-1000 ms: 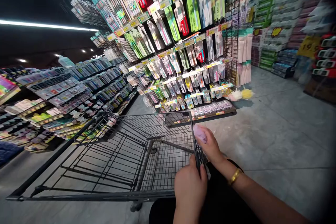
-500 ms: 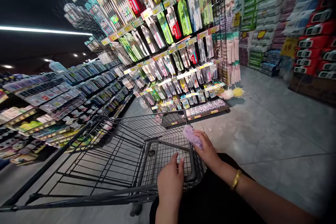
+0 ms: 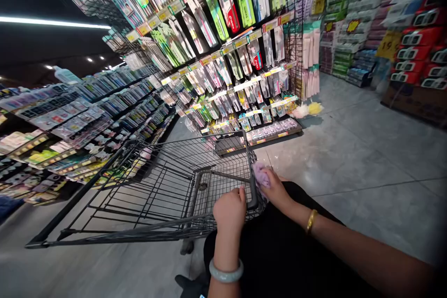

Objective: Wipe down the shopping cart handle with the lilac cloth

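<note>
My right hand (image 3: 275,193) is closed around a crumpled light-purple cloth (image 3: 261,175), held at the right end of a dark wire shopping cart (image 3: 139,191). That hand's cloth overlaps the cart's right-hand bar; whether it presses on it I cannot tell. Over the cart's near side is my left hand (image 3: 229,209), curled like a fist with the thumb up. Its fingers face away, so anything inside them is hidden. A folded seat frame (image 3: 194,198) sits inside the cart's right end, just beyond the left hand.
A tall rack (image 3: 226,51) of hanging packaged goods stands beyond the cart. Shelves of small items (image 3: 77,125) run along the left. Stacked red packs (image 3: 412,51) rest on a cardboard box (image 3: 412,102) at right. Grey floor (image 3: 366,149) lies between.
The left hand's spread fingers have curled closed, and its bracelet has come into view. The right hand and cloth have shifted slightly right and down. The cart has turned a little in view.
</note>
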{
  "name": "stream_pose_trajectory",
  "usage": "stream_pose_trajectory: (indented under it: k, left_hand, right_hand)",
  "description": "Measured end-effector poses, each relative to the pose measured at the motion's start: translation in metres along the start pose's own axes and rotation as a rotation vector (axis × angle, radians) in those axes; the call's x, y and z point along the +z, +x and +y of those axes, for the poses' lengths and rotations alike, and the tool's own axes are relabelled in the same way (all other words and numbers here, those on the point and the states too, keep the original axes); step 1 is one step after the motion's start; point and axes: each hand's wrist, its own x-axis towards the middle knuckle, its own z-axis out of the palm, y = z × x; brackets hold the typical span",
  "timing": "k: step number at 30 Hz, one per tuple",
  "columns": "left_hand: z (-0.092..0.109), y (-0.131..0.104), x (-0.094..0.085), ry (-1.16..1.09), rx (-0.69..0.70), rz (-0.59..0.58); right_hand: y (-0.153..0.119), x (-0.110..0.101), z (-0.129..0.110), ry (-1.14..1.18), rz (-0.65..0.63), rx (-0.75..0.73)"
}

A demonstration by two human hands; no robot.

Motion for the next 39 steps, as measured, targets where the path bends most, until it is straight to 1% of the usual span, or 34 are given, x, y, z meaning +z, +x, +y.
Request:
stream_pose_trajectory:
  k: [2,3,4,5,7,9,10,11,12,13,14,15,16,17,18,19,20,22,24,26,27,28,29,30,32,33,34,36,39]
  left_hand:
    - [-0.001,-0.001,0.001,-0.009,-0.004,0.003]
    - [-0.001,-0.001,0.001,-0.009,-0.006,0.007]
    - [-0.001,-0.002,0.001,-0.006,-0.006,0.014]
    - [-0.002,-0.002,0.002,-0.002,-0.004,0.022]
    - [-0.002,-0.003,0.002,0.004,0.001,0.037]
    - [-0.002,-0.004,0.002,0.007,0.005,0.043]
    - [-0.002,-0.004,0.002,0.007,0.005,0.043]
    - [-0.002,-0.004,0.001,0.006,0.005,0.04]
    - [-0.002,-0.004,0.001,0.004,0.005,0.036]
    - [-0.001,-0.004,0.001,0.001,0.002,0.033]
    - [-0.001,-0.004,0.001,-0.003,0.0,0.03]
    - [-0.001,-0.004,0.0,-0.009,-0.003,0.031]
    - [-0.001,-0.004,0.0,-0.015,-0.006,0.031]
    - [-0.002,-0.003,0.0,-0.021,-0.011,0.032]
    - [-0.002,-0.002,0.0,-0.025,-0.016,0.033]
    - [-0.002,-0.001,0.001,-0.027,-0.022,0.038]
    - [-0.002,0.0,0.001,-0.027,-0.025,0.043]
    - [-0.001,0.005,0.001,-0.026,-0.034,0.055]
    - [0.001,0.01,0.001,-0.024,-0.041,0.062]
    - [0.004,0.016,-0.001,-0.023,-0.045,0.063]
    - [0.005,0.019,-0.001,-0.02,-0.048,0.061]
    - [0.007,0.022,-0.002,-0.016,-0.048,0.062]
    - [0.009,0.024,-0.003,-0.009,-0.046,0.063]
    - [0.01,0.027,-0.003,-0.001,-0.043,0.063]
    - [0.013,0.033,-0.003,0.013,-0.038,0.066]
    - [0.015,0.035,-0.003,0.018,-0.035,0.07]
    - [0.016,0.038,-0.003,0.019,-0.033,0.076]
    - [0.016,0.042,-0.003,0.007,-0.031,0.098]
    - [0.01,0.041,-0.004,-0.072,0.024,0.146]
  right_hand:
    - [-0.016,0.003,0.017,-0.001,-0.012,0.15]
    - [-0.022,0.004,0.02,0.029,-0.038,0.21]
    - [-0.026,0.003,0.017,0.079,-0.072,0.243]
    - [-0.028,0.001,0.009,0.138,-0.104,0.247]
    - [-0.026,-0.006,-0.018,0.226,-0.132,0.187]
    - [-0.022,-0.012,-0.043,0.2,-0.093,0.049]
    - [-0.021,-0.014,-0.049,0.163,-0.068,-0.034]
    - [-0.022,-0.014,-0.049,0.122,-0.046,-0.103]
    - [-0.025,-0.013,-0.042,0.084,-0.03,-0.141]
    - [-0.03,-0.011,-0.029,0.048,-0.03,-0.149]
    - [-0.036,-0.008,-0.012,0.013,-0.031,-0.104]
    - [-0.041,-0.005,0.007,-0.03,-0.03,-0.01]
    - [-0.047,-0.002,0.024,-0.07,-0.067,0.063]
    - [-0.051,0.001,0.038,-0.094,-0.087,0.086]
    - [-0.053,0.003,0.047,-0.101,-0.108,0.124]
    - [-0.053,0.004,0.049,-0.09,-0.125,0.15]
    - [-0.052,0.004,0.045,-0.059,-0.134,0.17]
    - [-0.044,0.001,0.024,0.038,-0.146,0.179]
    - [-0.032,-0.003,-0.004,0.126,-0.133,0.12]
    - [-0.02,-0.005,-0.023,0.154,-0.098,0.021]
    - [-0.016,-0.006,-0.026,0.144,-0.078,-0.025]
    - [-0.013,-0.005,-0.024,0.125,-0.064,-0.054]
    - [-0.011,-0.004,-0.018,0.11,-0.059,-0.047]
    - [-0.011,-0.002,-0.009,0.102,-0.063,-0.006]
    - [-0.013,0.004,0.007,0.109,-0.088,0.126]
    - [-0.014,0.007,0.011,0.123,-0.1,0.185]
    - [-0.015,0.009,0.01,0.145,-0.108,0.216]
    - [-0.011,0.007,-0.007,0.201,-0.105,0.175]
    - [0.006,-0.003,-0.048,0.25,-0.066,0.012]
